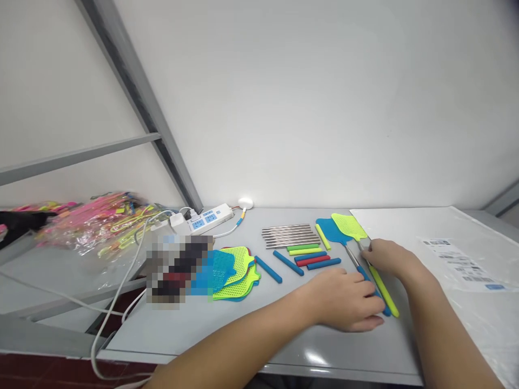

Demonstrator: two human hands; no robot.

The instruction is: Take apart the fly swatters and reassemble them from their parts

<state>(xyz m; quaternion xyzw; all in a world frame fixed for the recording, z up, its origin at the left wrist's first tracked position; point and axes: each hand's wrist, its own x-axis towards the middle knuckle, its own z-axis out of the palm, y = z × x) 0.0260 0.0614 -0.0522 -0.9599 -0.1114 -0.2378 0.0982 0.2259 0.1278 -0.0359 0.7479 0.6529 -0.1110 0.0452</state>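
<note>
A yellow-green fly swatter lies on the table's right part, its metal shaft pinched in my right hand. Right beside it, partly overlapped, is a blue fly swatter with a metal shaft and blue handle. My left hand is palm down next to the two handles, fingers loosely extended and apart; its palm is hidden. Left of the swatters lie several loose handle tubes: blue, red, green and yellow-green. Several metal rods lie in a row behind them.
Blue and yellow-green swatter heads are piled at the left, beside a pixelated patch. Behind stand a power strip and white cables. Plastic-bagged colourful items lie far left. A white plastic package covers the right side.
</note>
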